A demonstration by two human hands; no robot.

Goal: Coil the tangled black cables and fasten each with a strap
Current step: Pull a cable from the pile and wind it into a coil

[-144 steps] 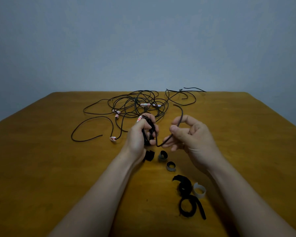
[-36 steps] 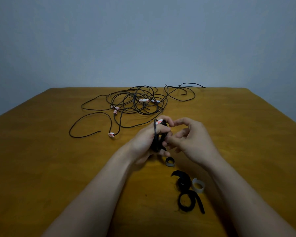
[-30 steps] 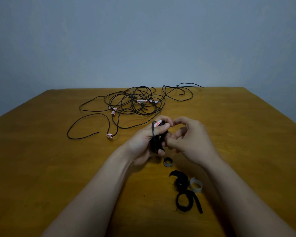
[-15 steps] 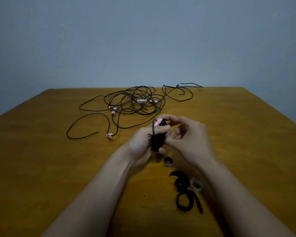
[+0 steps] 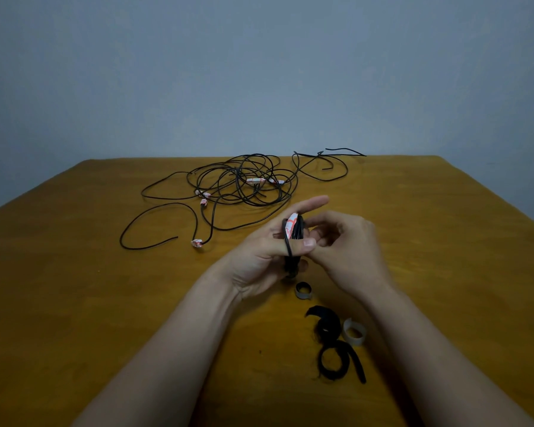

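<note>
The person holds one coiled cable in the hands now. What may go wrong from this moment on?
1. The coiled cable is held together mainly by the left hand. I see no strap closed around it, so a looser grip may let the loops spring open.
2. The black straps lie overlapped on the table and may cling together when one is lifted.

Findings: the loose tail formerly pinched out to the side is gone; the cable is now wound wholly into the coil point(image 5: 293, 241) gripped by the left hand point(image 5: 259, 254), with the white-and-red tagged end point(image 5: 291, 224) at its top. The right hand point(image 5: 346, 251) has closed in from apart, its curled fingers against the coil. The left forefinger point(image 5: 312, 202), previously curled, now points straight. Of three small straps by the hands, only one grey ring point(image 5: 302, 290) shows.
</note>
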